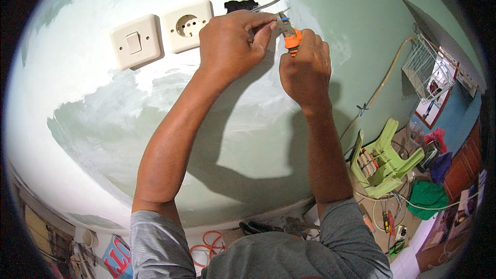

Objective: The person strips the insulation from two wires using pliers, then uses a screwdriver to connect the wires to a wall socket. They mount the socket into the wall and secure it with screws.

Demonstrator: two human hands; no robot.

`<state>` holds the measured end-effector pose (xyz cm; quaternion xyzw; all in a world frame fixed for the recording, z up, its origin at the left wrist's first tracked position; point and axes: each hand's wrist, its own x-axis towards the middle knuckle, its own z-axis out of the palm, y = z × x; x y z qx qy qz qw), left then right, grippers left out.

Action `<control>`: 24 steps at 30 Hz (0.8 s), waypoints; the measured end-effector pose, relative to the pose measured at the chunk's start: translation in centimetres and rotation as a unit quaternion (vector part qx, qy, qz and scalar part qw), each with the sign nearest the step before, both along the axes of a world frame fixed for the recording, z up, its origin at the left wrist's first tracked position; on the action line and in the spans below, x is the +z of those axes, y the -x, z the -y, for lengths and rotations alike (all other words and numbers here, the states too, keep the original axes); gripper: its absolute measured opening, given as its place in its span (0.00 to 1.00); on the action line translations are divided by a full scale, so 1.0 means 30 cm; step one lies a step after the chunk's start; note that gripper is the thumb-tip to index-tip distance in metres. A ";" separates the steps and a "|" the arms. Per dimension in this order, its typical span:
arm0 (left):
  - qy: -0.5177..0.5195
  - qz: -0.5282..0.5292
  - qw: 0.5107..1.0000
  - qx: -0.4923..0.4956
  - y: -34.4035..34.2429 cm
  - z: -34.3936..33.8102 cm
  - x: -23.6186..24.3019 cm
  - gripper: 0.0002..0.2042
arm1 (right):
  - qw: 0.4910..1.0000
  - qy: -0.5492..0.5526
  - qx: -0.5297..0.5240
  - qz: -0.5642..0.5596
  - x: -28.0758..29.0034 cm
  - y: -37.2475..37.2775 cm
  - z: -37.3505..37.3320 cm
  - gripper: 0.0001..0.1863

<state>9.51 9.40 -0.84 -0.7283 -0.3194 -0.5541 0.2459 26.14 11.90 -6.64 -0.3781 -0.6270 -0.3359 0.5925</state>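
My left hand point(232, 44) is closed at a dark hole point(236, 5) in the wall, its finger and thumb pinching wire beside the jaws of orange-handled pliers point(291, 39). My right hand point(305, 75) grips those pliers, their jaws at a short blue wire end. A grey wire point(266, 6) with a bare tip rises above my fingers. Left of the hole, a cream switch point(134, 41) and a cream socket point(187, 27) are mounted on the patchily painted wall point(129, 124).
At the lower right stand a green plastic stool point(387, 173) with tools, a green cloth point(426, 201), screwdrivers point(387, 222) and loose cables. A wire rack point(421, 67) and hanging cord point(392, 72) are on the right wall. An orange cable point(211, 243) lies along the bottom.
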 end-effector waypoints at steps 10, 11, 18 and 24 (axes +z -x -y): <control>0.026 0.008 1.000 0.011 0.000 0.007 0.003 0.10 | 1.000 0.024 0.011 0.018 0.001 -0.011 0.002 0.16; 0.026 0.007 1.000 0.013 0.001 0.006 0.003 0.10 | 0.999 0.026 0.009 0.017 0.003 -0.010 0.005 0.16; 0.025 0.006 1.000 0.018 0.001 0.006 0.004 0.10 | 0.999 0.036 0.003 0.018 0.005 -0.008 0.012 0.16; 0.028 -0.004 0.999 0.024 0.004 0.004 0.007 0.10 | 0.999 0.026 -0.005 0.032 0.006 -0.014 0.009 0.16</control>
